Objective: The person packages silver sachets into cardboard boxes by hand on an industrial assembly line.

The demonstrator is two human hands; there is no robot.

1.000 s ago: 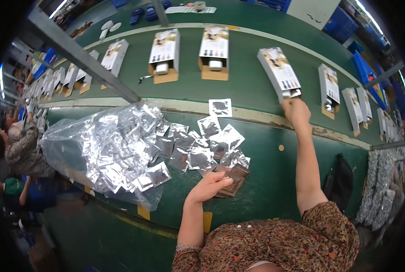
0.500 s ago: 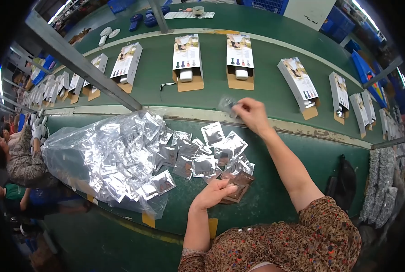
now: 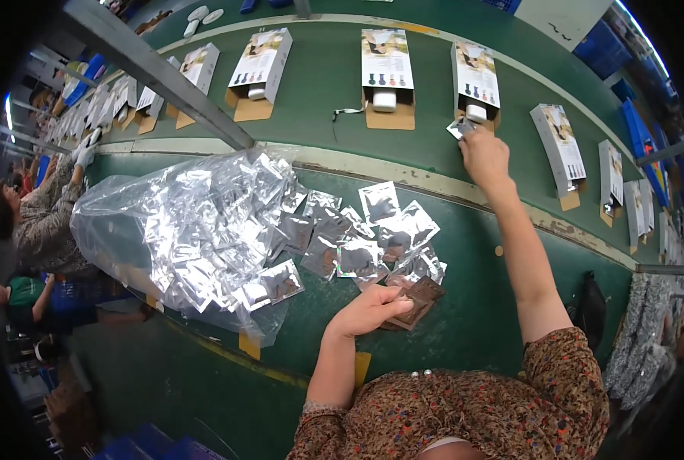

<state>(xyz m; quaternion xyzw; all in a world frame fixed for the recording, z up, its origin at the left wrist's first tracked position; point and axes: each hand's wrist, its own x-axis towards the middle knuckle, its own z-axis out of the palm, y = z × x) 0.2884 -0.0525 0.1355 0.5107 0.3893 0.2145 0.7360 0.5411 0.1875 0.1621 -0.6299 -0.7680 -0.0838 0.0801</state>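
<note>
My left hand (image 3: 369, 309) is closed on a few flat foil sachets (image 3: 424, 300), brownish in this light, held low over the green bench. Farther off, my right hand (image 3: 486, 159) pinches one small silver sachet (image 3: 457, 128) at the open lower end of a white printed box (image 3: 477, 70). A white rounded part (image 3: 476, 113) pokes out of that box, above its brown cardboard flap. Between my hands and a big clear bag lies a loose heap of silver sachets (image 3: 380, 202). The clear plastic bag (image 3: 108, 222) is full of more such sachets.
Several similar open boxes (image 3: 386, 57) lie in a row on the green belt (image 3: 426, 146) beyond a pale worn rail (image 3: 342, 162). A grey metal post (image 3: 165, 73) slants across the left. Co-workers sit at far left. Silvery wrapped bundles (image 3: 637, 330) stand at right.
My right hand has moved forward and right with the sachet, from above the rail to the box's mouth. The boxes have shifted right in view. My left hand still grips its sachets.
</note>
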